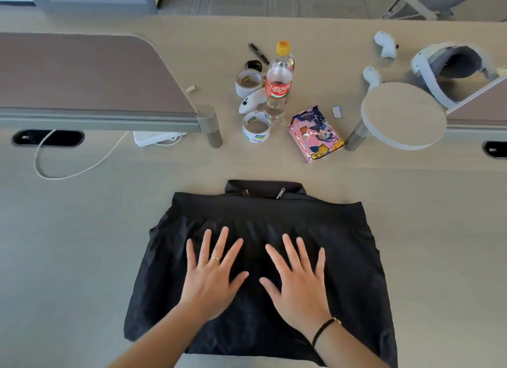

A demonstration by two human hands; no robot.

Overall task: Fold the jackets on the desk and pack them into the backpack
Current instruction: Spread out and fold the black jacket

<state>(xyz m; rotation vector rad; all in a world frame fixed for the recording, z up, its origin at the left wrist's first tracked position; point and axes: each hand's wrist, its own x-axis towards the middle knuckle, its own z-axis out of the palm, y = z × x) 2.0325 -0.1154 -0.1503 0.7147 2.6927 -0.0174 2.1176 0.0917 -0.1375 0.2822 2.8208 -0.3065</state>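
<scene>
Nearest the camera, two bare forearms reach forward from the near edge, and both hands lie flat on a black jacket (263,258) spread across the near middle of the desk (68,230). The left hand (212,274), with a ring on one finger, and the right hand (297,281), with a dark band at the wrist, rest side by side near the jacket's centre, palms down, fingers straight and splayed; neither grips or pinches the cloth, they only press on it. The jacket lies with its collar and zipper pull at the far edge, and its sides appear already turned in, since no sleeves show and the outline is a rough trapezoid, wider toward the near edge. I judge the fold to be partly done: the sleeves look tucked, the cloth is being smoothed, and the lengthwise fold is yet to come. No backpack shows in this view, and no second jacket either, so packing has not begun as far as can be seen. Farther off sit a clear bottle (278,85) with a red label, two tape rolls (256,127), and a pink snack packet (315,133).
</scene>
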